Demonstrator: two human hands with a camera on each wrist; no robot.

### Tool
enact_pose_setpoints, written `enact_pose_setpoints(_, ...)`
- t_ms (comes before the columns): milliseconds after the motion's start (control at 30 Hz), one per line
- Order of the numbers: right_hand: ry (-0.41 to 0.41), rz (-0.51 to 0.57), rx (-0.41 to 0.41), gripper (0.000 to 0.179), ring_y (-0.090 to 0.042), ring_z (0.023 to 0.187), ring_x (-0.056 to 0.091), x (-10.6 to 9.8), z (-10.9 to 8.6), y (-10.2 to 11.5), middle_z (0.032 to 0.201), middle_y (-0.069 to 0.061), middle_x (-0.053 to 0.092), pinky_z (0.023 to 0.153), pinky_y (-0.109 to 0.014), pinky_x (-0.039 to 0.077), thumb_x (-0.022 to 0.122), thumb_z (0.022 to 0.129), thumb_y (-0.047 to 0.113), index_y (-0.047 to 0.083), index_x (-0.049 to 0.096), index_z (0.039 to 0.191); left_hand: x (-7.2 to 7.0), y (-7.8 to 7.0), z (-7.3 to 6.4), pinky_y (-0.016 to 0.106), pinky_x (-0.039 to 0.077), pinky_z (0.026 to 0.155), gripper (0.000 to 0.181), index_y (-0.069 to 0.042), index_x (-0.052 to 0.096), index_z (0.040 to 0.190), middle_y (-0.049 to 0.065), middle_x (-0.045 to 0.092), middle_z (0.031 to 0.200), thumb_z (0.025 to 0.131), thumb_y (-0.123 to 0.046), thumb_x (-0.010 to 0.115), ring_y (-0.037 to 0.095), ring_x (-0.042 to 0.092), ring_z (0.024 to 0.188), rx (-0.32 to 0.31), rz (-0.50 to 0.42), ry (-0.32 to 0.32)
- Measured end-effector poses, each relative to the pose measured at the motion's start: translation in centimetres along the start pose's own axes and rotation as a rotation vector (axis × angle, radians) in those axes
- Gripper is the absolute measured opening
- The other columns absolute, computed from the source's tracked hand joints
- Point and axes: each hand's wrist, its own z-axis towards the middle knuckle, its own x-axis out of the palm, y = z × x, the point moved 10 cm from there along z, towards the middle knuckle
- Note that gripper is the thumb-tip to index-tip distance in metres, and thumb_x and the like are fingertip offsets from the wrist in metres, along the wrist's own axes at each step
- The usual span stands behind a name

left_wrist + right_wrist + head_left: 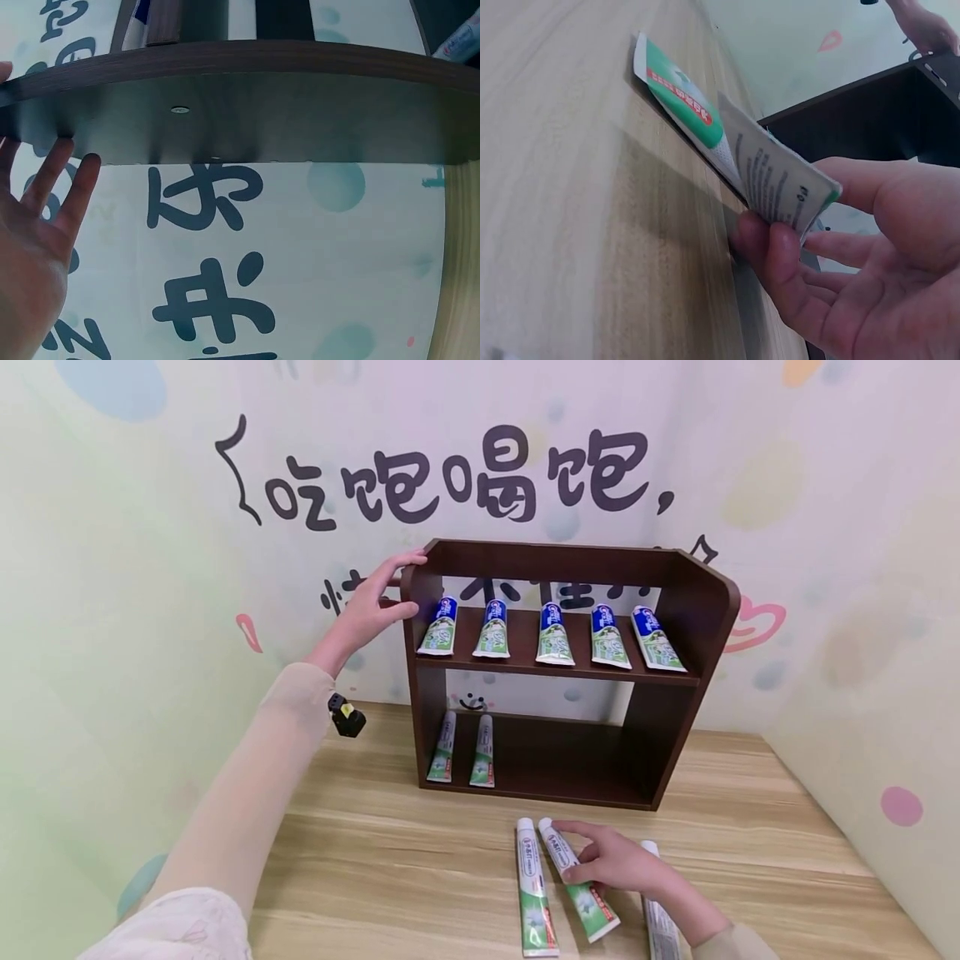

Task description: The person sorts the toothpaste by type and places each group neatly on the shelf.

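My left hand (367, 612) rests on the left side panel of a dark brown two-tier shelf (558, 672), its fingers fairly straight along the upper edge. In the left wrist view the fingers (56, 176) touch the outer face of that panel (262, 116). Down on the table, my right hand (611, 858) pinches a white and green toothpaste tube (592, 914) between thumb and fingers. The tube's flat end (784, 176) is tilted up off the wood in the right wrist view. A similar toothpaste tube (532, 893) lies just left of it, and another tube (662, 922) is partly hidden beneath my right forearm.
Several blue and green toothpaste tubes (555, 639) lean in a row on the upper tier. Two white and green tubes (482, 756) stand at the left of the lower tier. Printed walls (847, 568) enclose the wooden table (390, 860) at the back and sides.
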Motion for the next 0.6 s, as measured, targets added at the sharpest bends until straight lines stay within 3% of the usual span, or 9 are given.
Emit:
enact_pose_setpoints(200,0.03,0.075,0.017,0.074,-0.011,0.057,0.053,0.2,0.0,-0.2,0.07,-0.001,0.061,0.055,-0.025,0.05,0.071,0.088,0.014,0.004,0.034,0.152,-0.5,1.5,0.5,0.06,0.035,0.109,0.055,-0.01,0.044,0.145,0.006,0.033,0.162,0.091,-0.007,0.051,0.035,0.041,0.137,0.03,-0.016,-0.035)
enact_pose_setpoints(367,0.037,0.119,0.029,0.075,-0.011,0.057,0.051,0.2,0.0,-0.6,0.071,-0.001,0.059,0.055,-0.023,0.047,0.071,0.089,0.014,0.004,0.031,0.152,-0.8,3.3,1.1,0.057,0.041,0.104,0.054,-0.016,0.046,0.144,0.001,0.038,0.159,0.092,-0.009,0.057,0.033,0.048,0.132,0.043,-0.044,-0.042)
enact_pose_setpoints(600,0.053,0.173,0.031,0.078,-0.011,0.064,0.055,0.3,0.0,-0.9,0.076,-0.003,0.059,0.057,-0.023,0.049,0.072,0.088,0.014,0.006,0.03,0.153,-0.8,3.7,1.4,0.053,0.045,0.098,0.052,-0.018,0.048,0.141,-0.002,0.04,0.158,0.091,-0.01,0.058,0.033,0.051,0.128,0.049,-0.062,-0.05)
